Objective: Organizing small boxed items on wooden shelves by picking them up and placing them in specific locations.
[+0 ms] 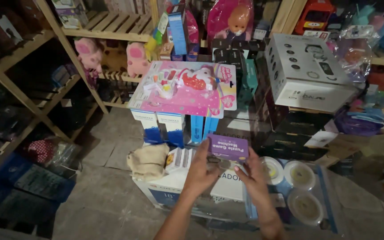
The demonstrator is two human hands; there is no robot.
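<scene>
Both forearms rise from the bottom edge and meet over a stack of cartons. The left hand [201, 171] is cupped palm-up, its fingers curled under the near edge of a small purple puzzle-game box [228, 147]. The right hand [255, 175] comes in from the side, its fingers pinched at the box's underside beside a dark, coin-like piece I cannot make out. The box is lifted just above the white carton [174, 189]. It would be handled best kept level, with the left palm bearing the weight and the right steadying one end. Just beside lie a folded tan cloth [148, 161] and a clear bag of round discs [305, 195]. Beyond stands a pink doll playset pack [187, 89], then a large white appliance box [310, 73] and wooden shelves [36, 89].
</scene>
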